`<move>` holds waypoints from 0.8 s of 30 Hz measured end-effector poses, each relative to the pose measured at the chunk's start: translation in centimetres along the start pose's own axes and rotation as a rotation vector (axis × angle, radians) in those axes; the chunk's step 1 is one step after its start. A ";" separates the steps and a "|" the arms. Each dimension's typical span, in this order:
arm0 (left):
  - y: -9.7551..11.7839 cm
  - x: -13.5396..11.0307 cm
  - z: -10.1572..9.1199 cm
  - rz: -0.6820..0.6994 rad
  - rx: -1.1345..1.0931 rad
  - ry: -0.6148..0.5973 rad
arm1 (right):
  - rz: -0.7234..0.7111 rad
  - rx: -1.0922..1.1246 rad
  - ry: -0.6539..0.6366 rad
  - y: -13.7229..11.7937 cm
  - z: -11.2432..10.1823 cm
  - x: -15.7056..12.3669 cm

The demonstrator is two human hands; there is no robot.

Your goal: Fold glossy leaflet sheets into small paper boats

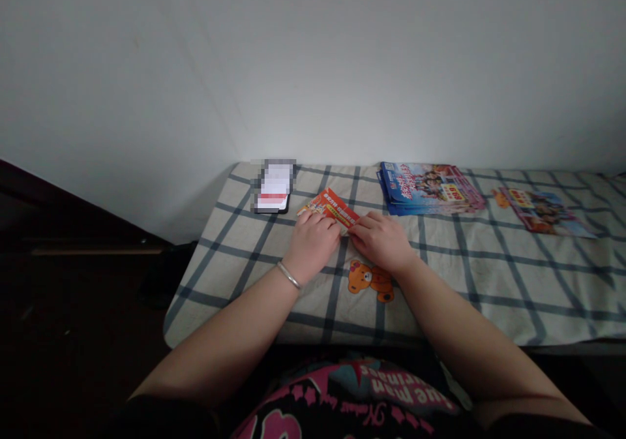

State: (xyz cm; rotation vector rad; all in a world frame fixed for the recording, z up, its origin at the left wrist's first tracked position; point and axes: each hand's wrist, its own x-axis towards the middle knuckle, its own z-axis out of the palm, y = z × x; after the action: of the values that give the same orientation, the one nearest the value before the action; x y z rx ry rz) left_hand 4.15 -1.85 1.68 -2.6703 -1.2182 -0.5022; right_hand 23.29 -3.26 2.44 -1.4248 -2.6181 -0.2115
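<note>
A red and orange printed leaflet, seemingly folded, lies slantwise on the checked cloth between my hands. My left hand, a silver bangle at its wrist, has its fingers curled over the leaflet's near left edge. At the right corner, my right hand pinches the paper with bent fingers. The fingertips partly hide the leaflet's near edge. Just below my right hand, an orange teddy bear print shows on the cloth.
A phone with a lit, blurred screen lies at the back left. Toward the back right sits a stack of blue and pink leaflets, with another leaflet farther right. Behind the cloth-covered table rises a pale wall.
</note>
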 end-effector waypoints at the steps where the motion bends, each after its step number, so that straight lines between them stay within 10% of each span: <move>1: 0.0 0.0 0.0 -0.004 -0.002 0.001 | -0.001 -0.010 0.003 0.0 0.0 0.0; 15: -0.2 0.1 0.1 -0.034 -0.024 0.039 | 0.001 0.080 0.254 0.3 0.6 -0.3; 24: -1.6 -0.4 1.2 -0.261 -0.487 0.090 | 0.144 0.312 0.403 2.4 1.9 -0.3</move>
State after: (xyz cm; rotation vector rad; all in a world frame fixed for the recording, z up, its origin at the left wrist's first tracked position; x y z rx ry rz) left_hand 2.91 -0.76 0.44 -2.8284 -1.6004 -1.0705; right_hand 25.33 -1.86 0.62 -1.2976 -2.1086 -0.0591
